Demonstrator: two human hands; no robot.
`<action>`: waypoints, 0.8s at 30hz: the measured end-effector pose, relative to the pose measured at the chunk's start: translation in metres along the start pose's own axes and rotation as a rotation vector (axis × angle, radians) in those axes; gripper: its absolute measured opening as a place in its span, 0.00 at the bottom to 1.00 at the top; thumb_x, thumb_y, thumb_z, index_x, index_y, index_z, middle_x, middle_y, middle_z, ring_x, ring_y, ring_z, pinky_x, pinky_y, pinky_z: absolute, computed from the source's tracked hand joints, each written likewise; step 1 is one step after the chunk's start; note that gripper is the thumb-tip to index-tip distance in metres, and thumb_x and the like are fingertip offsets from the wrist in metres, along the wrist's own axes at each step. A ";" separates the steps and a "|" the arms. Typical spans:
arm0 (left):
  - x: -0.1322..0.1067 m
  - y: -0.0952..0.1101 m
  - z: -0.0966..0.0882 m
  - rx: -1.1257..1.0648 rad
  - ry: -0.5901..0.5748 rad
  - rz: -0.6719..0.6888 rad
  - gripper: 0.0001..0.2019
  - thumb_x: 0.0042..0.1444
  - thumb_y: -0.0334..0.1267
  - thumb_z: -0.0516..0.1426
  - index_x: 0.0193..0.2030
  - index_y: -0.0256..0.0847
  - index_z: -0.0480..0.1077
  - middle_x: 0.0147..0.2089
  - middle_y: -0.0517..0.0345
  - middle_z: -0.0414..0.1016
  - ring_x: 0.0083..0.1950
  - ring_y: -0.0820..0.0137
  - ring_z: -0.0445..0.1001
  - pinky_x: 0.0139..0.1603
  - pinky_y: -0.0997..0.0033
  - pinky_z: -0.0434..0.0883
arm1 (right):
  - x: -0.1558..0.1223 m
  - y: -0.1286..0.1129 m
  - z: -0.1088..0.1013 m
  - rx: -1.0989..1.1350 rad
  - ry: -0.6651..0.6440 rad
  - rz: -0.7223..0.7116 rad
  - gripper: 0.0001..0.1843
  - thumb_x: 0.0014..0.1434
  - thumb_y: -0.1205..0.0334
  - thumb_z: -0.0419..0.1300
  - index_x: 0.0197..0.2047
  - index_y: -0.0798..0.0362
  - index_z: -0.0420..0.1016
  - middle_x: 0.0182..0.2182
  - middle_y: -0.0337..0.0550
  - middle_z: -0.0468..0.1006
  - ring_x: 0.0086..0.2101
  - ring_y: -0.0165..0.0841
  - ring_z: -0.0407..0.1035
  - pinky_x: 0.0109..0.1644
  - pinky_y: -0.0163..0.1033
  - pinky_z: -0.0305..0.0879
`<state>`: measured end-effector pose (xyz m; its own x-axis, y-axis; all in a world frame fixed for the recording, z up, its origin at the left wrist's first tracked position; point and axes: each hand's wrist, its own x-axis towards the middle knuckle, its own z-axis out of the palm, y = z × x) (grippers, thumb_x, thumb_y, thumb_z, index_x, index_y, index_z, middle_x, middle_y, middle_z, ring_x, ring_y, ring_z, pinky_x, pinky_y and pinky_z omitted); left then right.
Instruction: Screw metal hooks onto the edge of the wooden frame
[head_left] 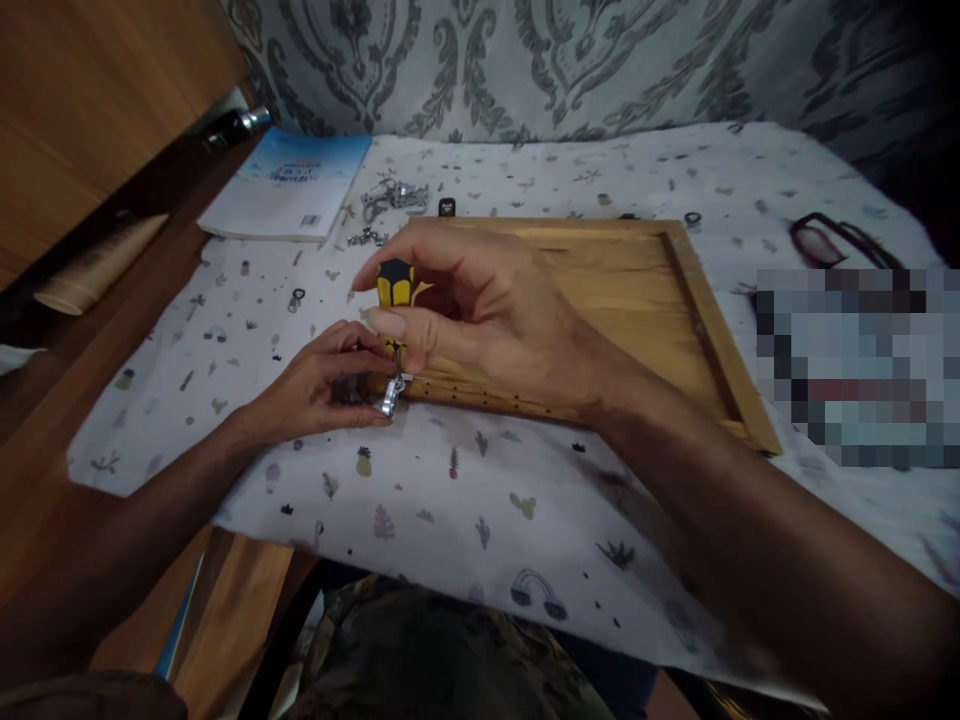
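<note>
My right hand (pixel 469 310) grips a small yellow-and-black screwdriver (pixel 396 285) between thumb and fingers. The driver stands nearly upright, its shaft pointing down at a shiny metal fitting (pixel 391 395), perhaps a latch or hinge. That fitting sits at the near left corner of a shallow wooden tray or box lid (pixel 720 340). With thumb and fingertips, my left hand (pixel 322 378) pinches the fitting against the wood. Several small dark holes run along the near side of the frame. Whether a screw is under the driver's tip is too small to tell.
Behind my hands lie a pile of metal fittings (pixel 401 195) and loose screws (pixel 366 237). A blue-and-white book (pixel 289 185) is at the back left, glasses (pixel 817 243) at the right. A wooden ledge (pixel 150 340) borders the patterned tablecloth (pixel 450 500). A blurred patch covers the far right.
</note>
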<state>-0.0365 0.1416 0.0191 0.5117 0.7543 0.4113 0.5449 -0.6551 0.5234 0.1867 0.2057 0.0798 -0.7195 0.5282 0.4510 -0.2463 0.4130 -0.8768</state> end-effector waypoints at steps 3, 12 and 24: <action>0.000 -0.001 0.000 -0.021 -0.013 -0.016 0.22 0.52 0.49 0.68 0.53 0.49 0.75 0.50 0.52 0.73 0.53 0.59 0.72 0.53 0.55 0.73 | 0.000 -0.001 -0.001 0.049 -0.019 -0.022 0.06 0.62 0.62 0.64 0.40 0.54 0.73 0.33 0.35 0.70 0.24 0.24 0.69 0.27 0.32 0.70; -0.001 -0.001 0.000 -0.035 -0.014 -0.021 0.22 0.51 0.46 0.69 0.53 0.48 0.75 0.52 0.51 0.73 0.55 0.59 0.72 0.56 0.55 0.71 | 0.000 -0.004 0.004 -0.089 0.085 0.003 0.16 0.59 0.50 0.67 0.31 0.52 0.72 0.29 0.36 0.71 0.30 0.28 0.68 0.29 0.32 0.69; 0.000 -0.001 0.000 -0.035 -0.017 -0.037 0.21 0.51 0.50 0.68 0.52 0.49 0.76 0.50 0.53 0.72 0.52 0.61 0.71 0.54 0.56 0.71 | -0.001 0.004 0.005 -0.167 0.171 0.028 0.20 0.57 0.40 0.65 0.31 0.48 0.70 0.31 0.38 0.71 0.31 0.32 0.69 0.30 0.36 0.74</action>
<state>-0.0369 0.1421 0.0188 0.5028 0.7768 0.3791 0.5398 -0.6247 0.5642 0.1827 0.2032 0.0752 -0.6001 0.6534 0.4615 -0.1071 0.5061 -0.8558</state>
